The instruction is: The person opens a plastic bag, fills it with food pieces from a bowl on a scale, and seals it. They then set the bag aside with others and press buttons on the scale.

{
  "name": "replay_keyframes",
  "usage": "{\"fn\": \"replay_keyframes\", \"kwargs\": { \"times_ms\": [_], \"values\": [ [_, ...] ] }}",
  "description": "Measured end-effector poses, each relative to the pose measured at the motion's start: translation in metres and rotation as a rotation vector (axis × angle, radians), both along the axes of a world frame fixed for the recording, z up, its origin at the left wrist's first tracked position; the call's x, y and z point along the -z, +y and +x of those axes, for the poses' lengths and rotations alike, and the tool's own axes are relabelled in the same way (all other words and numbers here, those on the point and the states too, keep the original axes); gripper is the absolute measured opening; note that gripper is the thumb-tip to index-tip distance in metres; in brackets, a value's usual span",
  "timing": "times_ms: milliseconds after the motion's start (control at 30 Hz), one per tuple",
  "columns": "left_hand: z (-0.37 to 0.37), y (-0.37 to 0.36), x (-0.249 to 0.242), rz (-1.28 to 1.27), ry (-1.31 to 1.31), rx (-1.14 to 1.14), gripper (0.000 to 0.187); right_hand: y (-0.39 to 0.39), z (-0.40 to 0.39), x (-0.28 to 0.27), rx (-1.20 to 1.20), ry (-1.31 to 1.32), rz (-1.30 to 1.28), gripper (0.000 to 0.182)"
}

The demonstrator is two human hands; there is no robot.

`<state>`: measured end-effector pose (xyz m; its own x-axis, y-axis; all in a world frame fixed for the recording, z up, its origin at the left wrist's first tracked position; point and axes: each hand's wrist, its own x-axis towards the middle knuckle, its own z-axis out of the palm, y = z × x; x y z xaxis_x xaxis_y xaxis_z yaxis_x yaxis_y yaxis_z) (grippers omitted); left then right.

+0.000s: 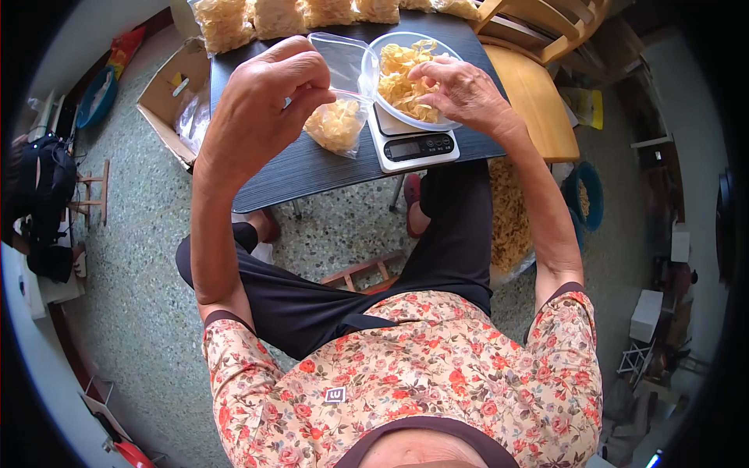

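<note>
My left hand [277, 93] pinches the rim of a clear zip bag [341, 58], which hangs over the table's near edge. Pale yellow dried flakes [337, 125] fill the bag's lower part. A white plastic bowl [380, 97] of longer curled dried flakes [402, 70] rests on a digital kitchen scale [417, 147]. Over the bowl's right side is my right hand [472, 97], its thumb and fingers apart at the flakes. Whether any flakes are between those fingertips is hard to tell. The scale's display is unreadable.
Several filled clear bags [277, 17] line the far edge of the dark table [273, 175]. An open cardboard box [160, 101] stands at the left. At right are a wooden chair [538, 101], a large heap of dried flakes [509, 222] and a blue-green basin [587, 195].
</note>
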<state>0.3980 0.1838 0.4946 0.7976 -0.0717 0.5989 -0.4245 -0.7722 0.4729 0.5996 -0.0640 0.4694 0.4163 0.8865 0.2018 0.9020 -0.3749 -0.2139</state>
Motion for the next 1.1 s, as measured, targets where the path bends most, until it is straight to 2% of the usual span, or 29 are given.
{"fn": "replay_keyframes", "kwargs": {
  "times_ms": [67, 167, 267, 367, 433, 500, 567, 633, 733, 833, 867, 967, 1033, 1100],
  "values": [
    [0.000, 0.001, 0.000, 0.009, -0.005, 0.000, 0.017, 0.002, 0.001, 0.000, -0.039, -0.041, 0.032, 0.029],
    [-0.001, 0.002, 0.001, -0.003, -0.009, 0.007, 0.017, 0.002, 0.001, -0.002, -0.021, 0.050, 0.010, 0.022],
    [-0.001, 0.002, 0.001, 0.010, -0.005, -0.007, 0.016, -0.003, 0.005, -0.006, -0.068, 0.117, 0.101, 0.015],
    [-0.002, -0.001, -0.001, 0.002, 0.004, -0.003, 0.016, -0.011, 0.007, -0.013, -0.006, 0.216, 0.214, 0.013],
    [-0.002, -0.001, -0.001, 0.001, 0.020, -0.012, 0.016, -0.016, 0.006, -0.021, 0.089, 0.332, 0.335, 0.014],
    [-0.003, -0.001, -0.001, -0.002, 0.017, -0.013, 0.016, -0.021, 0.013, -0.019, 0.084, 0.357, 0.401, 0.015],
    [-0.004, -0.002, -0.002, -0.005, 0.016, -0.014, 0.016, -0.023, 0.009, -0.024, 0.212, 0.510, 0.507, 0.015],
    [-0.004, -0.004, -0.003, -0.001, 0.014, -0.021, 0.016, -0.025, 0.014, -0.021, 0.195, 0.499, 0.576, 0.014],
    [-0.004, -0.005, -0.002, -0.017, 0.024, -0.009, 0.016, -0.024, 0.018, -0.021, 0.141, 0.682, 0.844, 0.016],
    [-0.001, -0.007, -0.001, -0.010, -0.023, 0.003, 0.016, -0.012, 0.010, -0.030, 0.109, 0.764, 0.989, 0.018],
    [-0.001, -0.009, 0.000, -0.010, -0.022, -0.003, 0.016, -0.004, 0.001, -0.035, 0.021, 0.773, 1.019, 0.018],
    [0.000, -0.013, 0.000, -0.044, -0.024, 0.010, 0.016, 0.027, -0.029, -0.042, -0.045, 0.684, 1.023, 0.018],
    [0.000, -0.016, -0.001, -0.050, -0.052, 0.003, 0.015, 0.047, -0.053, -0.044, 0.064, 0.579, 0.895, 0.019],
    [0.000, -0.016, -0.002, -0.063, -0.054, 0.004, 0.016, 0.060, -0.060, -0.033, -0.016, 0.370, 0.760, 0.017]
  ]
}}
